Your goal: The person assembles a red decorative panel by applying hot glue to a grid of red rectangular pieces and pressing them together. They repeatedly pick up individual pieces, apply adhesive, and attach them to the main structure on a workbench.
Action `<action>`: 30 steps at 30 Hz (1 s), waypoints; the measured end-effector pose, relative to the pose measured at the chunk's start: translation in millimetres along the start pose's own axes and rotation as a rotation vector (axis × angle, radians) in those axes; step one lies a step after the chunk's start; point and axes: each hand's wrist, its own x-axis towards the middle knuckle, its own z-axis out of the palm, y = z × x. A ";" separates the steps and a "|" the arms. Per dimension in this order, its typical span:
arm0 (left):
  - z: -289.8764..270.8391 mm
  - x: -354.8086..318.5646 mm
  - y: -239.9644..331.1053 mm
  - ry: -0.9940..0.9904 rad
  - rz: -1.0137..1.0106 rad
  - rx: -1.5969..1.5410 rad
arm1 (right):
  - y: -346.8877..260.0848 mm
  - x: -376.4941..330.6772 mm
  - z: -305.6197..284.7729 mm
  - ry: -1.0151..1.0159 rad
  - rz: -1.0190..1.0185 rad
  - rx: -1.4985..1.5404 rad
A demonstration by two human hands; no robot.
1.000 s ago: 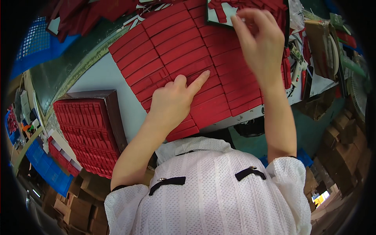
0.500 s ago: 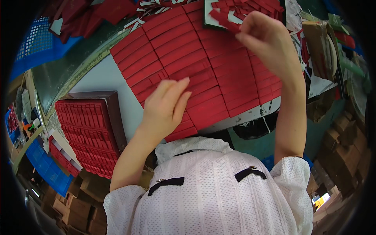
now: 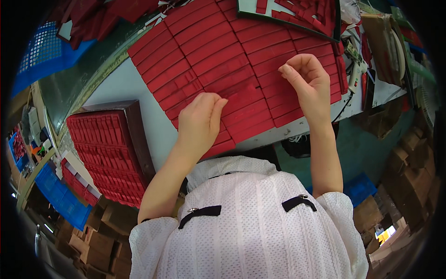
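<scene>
"How far'd it get?"

"Left hand (image 3: 200, 116) pressed its fingertips together over slim red rectangular boxes (image 3: 204, 35): few looked banded, most plain, lots remained imo. Right hand (image 3: 310, 86) pinched, contents unclear for both; loose red strips (image 3: 321, 10) lay beyond it."

White table (image 3: 111, 88): mostly covered; a bare white strip is left at the left and along the near edge.
Middle: red blocks (image 3: 204, 37) are laid flat in close-set columns.
Far right: the blocks are overlapped by a dark-rimmed tray (image 3: 248, 6).
Right end: a white tool (image 3: 357, 76) is laid amid clutter.
Green table (image 3: 69, 86): red sheets (image 3: 93, 23) are heaped at its far side.
</scene>
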 end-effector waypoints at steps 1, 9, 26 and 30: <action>1.5 2.8 -1.7 0.011 0.008 0.030 | 3.8 -1.6 0.6 0.009 0.002 0.006; 5.0 9.1 -1.6 -0.057 -0.088 0.166 | 11.2 -6.4 9.5 0.047 -0.034 -0.155; 0.1 -2.5 1.6 -0.006 -0.180 0.122 | 2.7 -6.2 34.5 0.050 -0.269 -0.830; 2.7 0.2 1.4 0.004 -0.197 0.179 | 0.5 -5.8 34.8 0.036 -0.232 -0.825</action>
